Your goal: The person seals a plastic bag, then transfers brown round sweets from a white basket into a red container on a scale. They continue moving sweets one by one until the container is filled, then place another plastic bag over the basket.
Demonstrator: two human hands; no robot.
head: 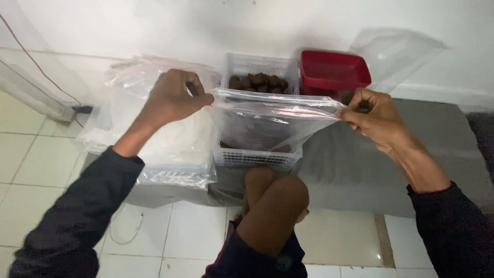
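Note:
My left hand (172,98) pinches the left top corner of a clear zip-top plastic bag (267,123). My right hand (373,117) pinches its right top corner. The bag hangs stretched flat between both hands, with a red strip along its top edge. Behind and below the bag stands a white slotted plastic basket (257,157) holding several dark brown fruits (260,81) that look like dates. My bare knee (272,206) sits just under the basket.
A pile of clear plastic bags (154,139) lies to the left of the basket. A red plastic tub (334,69) stands at the back right by the white wall. A grey mat (360,170) covers the tiled floor on the right.

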